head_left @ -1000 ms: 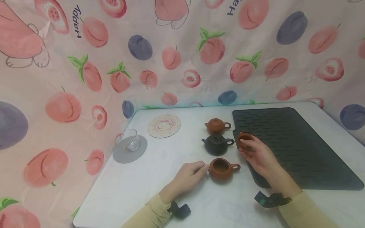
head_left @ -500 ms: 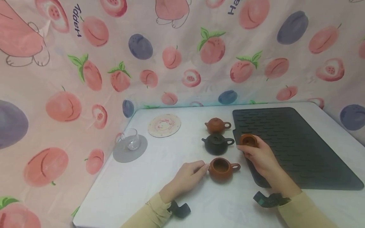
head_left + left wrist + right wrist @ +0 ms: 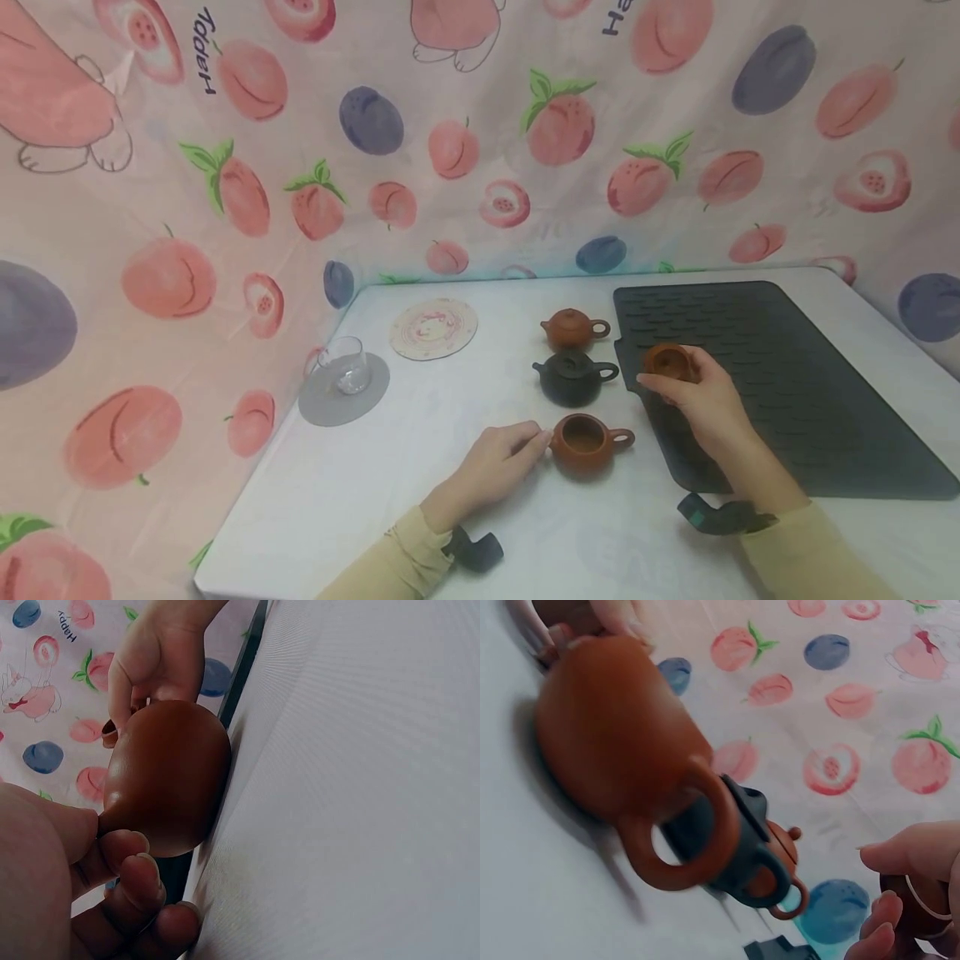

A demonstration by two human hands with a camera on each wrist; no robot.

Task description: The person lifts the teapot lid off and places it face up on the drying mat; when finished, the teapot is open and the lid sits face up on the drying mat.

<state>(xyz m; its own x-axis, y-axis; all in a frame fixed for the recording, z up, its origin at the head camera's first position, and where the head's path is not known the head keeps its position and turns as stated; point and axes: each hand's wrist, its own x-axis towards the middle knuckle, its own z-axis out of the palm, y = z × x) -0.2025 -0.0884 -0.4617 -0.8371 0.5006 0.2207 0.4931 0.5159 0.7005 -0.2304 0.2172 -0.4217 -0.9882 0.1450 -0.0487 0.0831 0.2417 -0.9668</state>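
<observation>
Pinching the spout of a lidless, rounded, reddish-brown clay teapot (image 3: 584, 462) between thumb and finger, the left hand (image 3: 495, 467) is showing at the lower centre of the head view, where the teapot is standing upright on a white table (image 3: 420, 417), its loop handle pointing right. Right of centre, the right hand (image 3: 708, 408) is holding a small, round, hollow reddish-brown piece (image 3: 667, 362) between thumb and fingers, hollow side facing the camera, over the left edge of a large dark-grey textured mat (image 3: 810, 400). A black lidded teapot (image 3: 572, 382) is standing just above the lidless one in the frame, and an orange-brown lidded teapot (image 3: 567, 331) is standing just above that. At the left, a clear glass cup (image 3: 352, 375) is sitting on a round grey coaster (image 3: 322, 410). In the left wrist view, the lidless teapot is filling the area left of centre, its spout being gripped at the lower left; the right hand is appearing at the top. In the right wrist view, the lidless teapot is looming at the upper left, and the right hand is clasping the hollow piece at the lower right.
</observation>
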